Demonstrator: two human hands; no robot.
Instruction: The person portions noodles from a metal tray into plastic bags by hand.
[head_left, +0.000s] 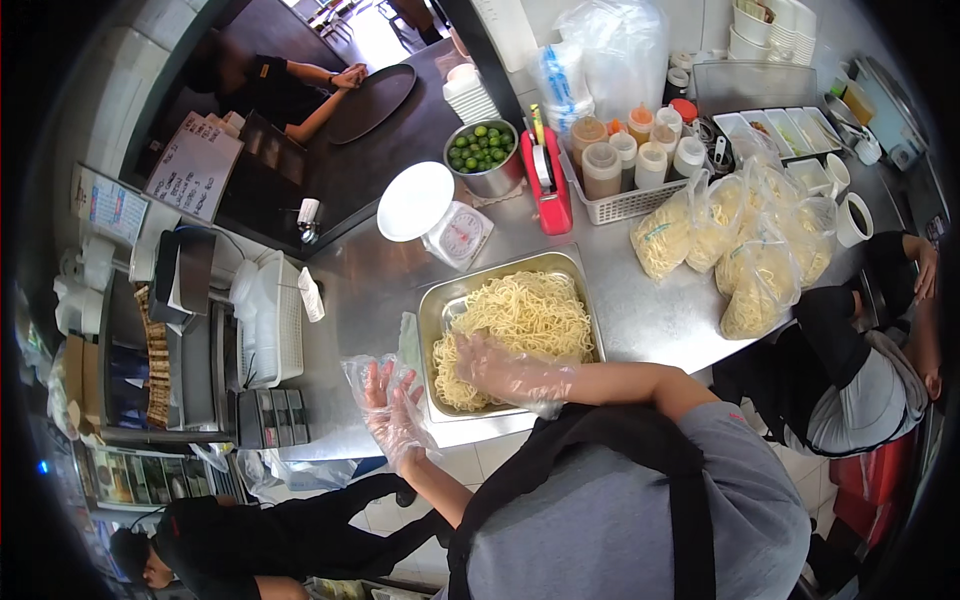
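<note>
A rectangular stainless steel pan (592, 319) stands before me on the counter, heaped with yellow noodles (529, 307). My right hand (487, 367), in a loose transparent plastic glove, reaches across the pan's near side and rests against the noodles. Its fingertips are blurred, so I cannot tell whether they grip any strands. Left of the pan, my left hand (391, 405) is raised in a similar glove, palm up, with the fingers spread and nothing in them. A pale green cloth (409, 343) lies by the pan's left edge.
Behind the pan are a dial scale (459, 232), a steel pot of limes (484, 172) and a red tape dispenser (549, 184). Squeeze bottles fill a basket (634, 201). Bagged noodles (757, 285) lie right. Co-workers stand left (300, 540) and right (847, 375).
</note>
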